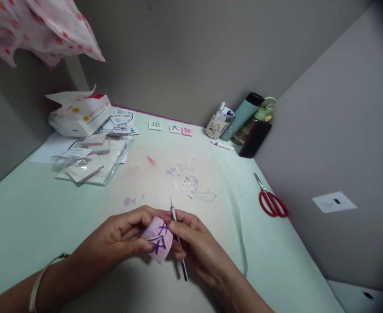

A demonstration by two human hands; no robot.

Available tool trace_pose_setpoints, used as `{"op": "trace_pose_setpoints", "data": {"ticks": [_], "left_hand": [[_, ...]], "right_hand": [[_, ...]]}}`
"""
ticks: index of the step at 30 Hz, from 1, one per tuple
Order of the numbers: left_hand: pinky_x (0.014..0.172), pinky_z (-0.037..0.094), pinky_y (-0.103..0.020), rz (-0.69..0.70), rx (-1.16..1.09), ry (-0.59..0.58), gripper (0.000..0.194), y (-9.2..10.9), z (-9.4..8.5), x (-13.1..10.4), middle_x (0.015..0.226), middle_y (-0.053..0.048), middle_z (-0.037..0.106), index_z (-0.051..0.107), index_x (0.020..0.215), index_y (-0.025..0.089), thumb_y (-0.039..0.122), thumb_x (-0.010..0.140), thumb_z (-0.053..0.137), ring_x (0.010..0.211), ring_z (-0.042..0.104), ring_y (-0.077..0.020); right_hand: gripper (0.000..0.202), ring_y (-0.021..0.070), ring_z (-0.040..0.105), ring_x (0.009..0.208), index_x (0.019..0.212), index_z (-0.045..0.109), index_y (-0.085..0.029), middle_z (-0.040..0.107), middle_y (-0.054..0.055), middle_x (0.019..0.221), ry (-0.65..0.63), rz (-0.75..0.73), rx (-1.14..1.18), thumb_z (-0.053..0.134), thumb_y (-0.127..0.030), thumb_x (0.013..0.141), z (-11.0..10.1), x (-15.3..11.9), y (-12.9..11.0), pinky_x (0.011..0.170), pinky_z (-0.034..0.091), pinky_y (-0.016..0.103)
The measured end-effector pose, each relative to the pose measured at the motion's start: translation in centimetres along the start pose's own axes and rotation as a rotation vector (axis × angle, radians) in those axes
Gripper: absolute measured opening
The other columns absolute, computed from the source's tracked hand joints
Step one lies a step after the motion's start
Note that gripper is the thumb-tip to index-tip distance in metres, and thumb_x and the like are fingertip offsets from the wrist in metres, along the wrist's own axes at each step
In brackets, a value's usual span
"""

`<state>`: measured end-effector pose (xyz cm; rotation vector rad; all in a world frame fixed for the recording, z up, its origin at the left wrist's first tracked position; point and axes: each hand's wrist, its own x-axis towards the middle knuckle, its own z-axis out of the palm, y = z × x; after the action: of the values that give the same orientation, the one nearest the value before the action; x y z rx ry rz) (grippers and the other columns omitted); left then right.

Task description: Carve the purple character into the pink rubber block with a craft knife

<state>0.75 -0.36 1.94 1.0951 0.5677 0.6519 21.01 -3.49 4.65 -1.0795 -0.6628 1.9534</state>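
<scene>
Between my two hands is a small pink square block [159, 254] with a purple character drawn on its face, tilted toward me. My left hand [126, 237] grips its left side, thumb on the front. My right hand [194, 239] pinches its upper right edge and also holds a slim silver craft knife [183, 267], its thin blade pointing away from me. Both hands hover over a whitish work area [139, 178] on the pale green table. Just beyond lie pale carving scraps [186, 184] and a thin blue loop-shaped strip [206, 196].
Red-handled scissors [271, 203] lie at the right. A pen cup [216, 126], teal bottle [243, 115], phone [256, 138] and purple-banded marker [222, 145] are at the back right. Small marked squares [155, 125] line the back. Bagged blocks [93, 163] and a tissue pack [82, 115] occupy the left.
</scene>
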Motion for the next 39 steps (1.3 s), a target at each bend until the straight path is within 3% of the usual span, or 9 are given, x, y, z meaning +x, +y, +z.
{"op": "trace_pose_setpoints", "data": {"ticks": [4,10,13,16,22,28,39], "left_hand": [[0.098,0.054,-0.037,-0.009,-0.039,0.009,0.015,0.2,-0.4,-0.2,0.126,-0.01,0.07,0.076,0.101,0.022,0.032,0.09,0.08,0.121,0.065,-0.0302],[0.089,0.053,-0.028,0.039,-0.013,0.003,0.011,0.6,-0.6,0.0,0.105,-0.004,0.07,0.078,0.097,0.022,0.03,0.09,0.079,0.101,0.068,-0.0208],[0.086,0.054,-0.028,0.012,-0.01,-0.025,0.018,0.7,-0.8,0.1,0.1,-0.005,0.073,0.077,0.098,0.02,0.037,0.091,0.08,0.094,0.069,-0.0206],[0.082,0.053,-0.027,0.005,-0.033,-0.02,0.019,0.8,-0.9,0.2,0.095,-0.005,0.074,0.076,0.095,0.019,0.037,0.09,0.082,0.09,0.069,-0.0195],[0.08,0.053,-0.026,-0.033,-0.091,-0.03,0.009,0.9,-1.1,0.4,0.093,-0.001,0.077,0.074,0.095,0.023,0.03,0.093,0.078,0.084,0.07,-0.0162],[0.077,0.052,-0.024,-0.032,-0.114,-0.033,0.003,1.0,-0.9,0.4,0.091,0.001,0.078,0.075,0.095,0.025,0.025,0.094,0.077,0.081,0.071,-0.0136],[0.076,0.055,-0.023,-0.009,-0.113,-0.023,0.003,1.0,-0.7,0.4,0.091,0.001,0.078,0.075,0.093,0.025,0.022,0.094,0.077,0.081,0.072,-0.0138]], "right_hand": [[0.038,0.0086,0.032,0.053,0.085,0.073,-0.015,0.046,-0.003,0.059,0.059,-0.084,-0.085,0.069,-0.052,0.091,-0.4,-0.3,-0.4,0.047,0.017,0.024],[0.036,0.0095,0.041,0.058,0.11,0.072,-0.019,0.064,0.002,0.081,0.176,-0.31,-0.33,0.061,-0.051,0.1,-1.5,-1.0,-1.0,0.052,0.029,0.025],[0.024,0.011,0.045,0.058,0.102,0.066,-0.022,0.064,-0.002,0.074,0.2,-0.403,-0.466,0.064,-0.045,0.099,-1.2,-1.5,-1.0,0.054,0.034,0.025],[0.013,0.0132,0.053,0.063,0.092,0.069,-0.023,0.066,-0.001,0.075,0.199,-0.533,-0.658,0.068,-0.035,0.097,-1.0,-1.9,-1.0,0.06,0.041,0.028],[0.009,0.0164,0.063,0.075,0.099,0.078,-0.026,0.071,0.002,0.083,0.149,-0.79,-0.897,0.07,-0.024,0.098,-1.5,-1.9,-1.1,0.067,0.049,0.03],[0.017,0.0161,0.066,0.077,0.111,0.078,-0.024,0.07,0.005,0.089,0.116,-0.857,-0.986,0.067,-0.019,0.1,-1.9,-1.9,-0.8,0.064,0.051,0.029],[0.018,0.0155,0.066,0.074,0.109,0.076,-0.018,0.069,0.006,0.087,0.128,-0.938,-1.151,0.061,-0.014,0.101,-1.6,-2.2,-0.8,0.061,0.051,0.027]]}}
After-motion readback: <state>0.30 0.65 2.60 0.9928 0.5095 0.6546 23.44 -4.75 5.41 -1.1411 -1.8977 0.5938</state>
